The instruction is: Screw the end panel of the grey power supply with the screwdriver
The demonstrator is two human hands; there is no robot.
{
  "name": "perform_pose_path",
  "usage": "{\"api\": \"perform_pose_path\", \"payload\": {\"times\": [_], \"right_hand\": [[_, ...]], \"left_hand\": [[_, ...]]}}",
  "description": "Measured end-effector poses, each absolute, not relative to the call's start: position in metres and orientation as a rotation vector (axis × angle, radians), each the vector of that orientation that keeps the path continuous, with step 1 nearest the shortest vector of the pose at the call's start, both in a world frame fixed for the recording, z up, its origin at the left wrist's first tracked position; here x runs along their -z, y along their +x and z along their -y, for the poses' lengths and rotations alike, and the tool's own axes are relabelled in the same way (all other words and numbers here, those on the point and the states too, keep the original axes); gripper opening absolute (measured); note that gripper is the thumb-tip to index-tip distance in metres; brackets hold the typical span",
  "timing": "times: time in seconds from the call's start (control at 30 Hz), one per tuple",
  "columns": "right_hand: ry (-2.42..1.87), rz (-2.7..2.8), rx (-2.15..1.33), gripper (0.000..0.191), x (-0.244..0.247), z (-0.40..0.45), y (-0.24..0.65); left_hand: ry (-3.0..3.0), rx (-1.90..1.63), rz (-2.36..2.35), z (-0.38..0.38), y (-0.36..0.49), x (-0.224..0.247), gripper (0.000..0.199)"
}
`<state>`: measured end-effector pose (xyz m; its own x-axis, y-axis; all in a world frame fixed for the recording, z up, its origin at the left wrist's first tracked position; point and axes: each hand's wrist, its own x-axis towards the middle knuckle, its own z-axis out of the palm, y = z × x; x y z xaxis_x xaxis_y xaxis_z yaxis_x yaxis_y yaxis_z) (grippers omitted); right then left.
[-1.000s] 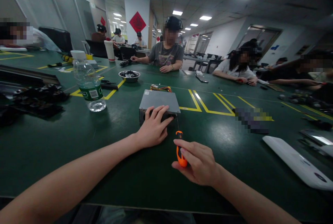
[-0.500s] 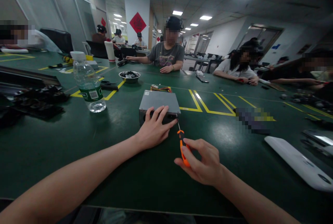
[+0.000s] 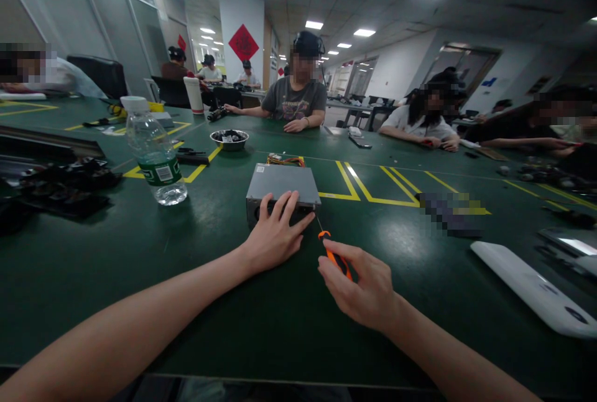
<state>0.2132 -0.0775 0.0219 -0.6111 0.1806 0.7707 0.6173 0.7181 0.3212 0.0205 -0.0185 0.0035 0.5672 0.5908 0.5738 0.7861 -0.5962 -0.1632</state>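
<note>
A grey metal computer power supply [image 3: 282, 182] lies on the green table, with coloured cables [image 3: 285, 161] at its far side. My left hand [image 3: 273, 234] holds it from the near side, fingers spread over the front face and top edge. Closed around an orange and black screwdriver [image 3: 332, 251] is my right hand [image 3: 361, 280]. The thin shaft points up at the near right corner of the power supply. Whether the tip sits in a screw is too small to tell.
Left of the power supply stands a water bottle [image 3: 156, 162]; a metal bowl [image 3: 229, 139] of small dark parts is behind. A white panel [image 3: 532, 290] lies to the right. Dark parts [image 3: 65, 181] cover the far left. Across the table sits a person [image 3: 296, 100].
My right hand has turned, tilting the screwdriver handle and bringing the thumb closer around it. My left hand keeps its place on the power supply. The whole view has shifted slightly.
</note>
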Motion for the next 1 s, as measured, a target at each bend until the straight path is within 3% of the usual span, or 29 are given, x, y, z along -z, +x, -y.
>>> {"api": "perform_pose_path", "payload": {"times": [0.3, 0.77, 1.0], "right_hand": [[-0.656, 2.125, 0.782, 0.009, -0.0241, 0.0773, 0.2115], [-0.700, 2.138, 0.885, 0.007, -0.0261, 0.0752, 0.2129], [-0.668, 2.103, 1.010, 0.018, -0.0264, 0.0717, 0.2173]], "left_hand": [[-2.382, 0.630, 1.120, 0.0204, 0.0214, -0.0046, 0.050], [-2.396, 0.630, 1.117, 0.0200, 0.0216, -0.0037, 0.050], [-2.396, 0.610, 1.110, 0.0194, 0.0210, -0.0030, 0.051]]}}
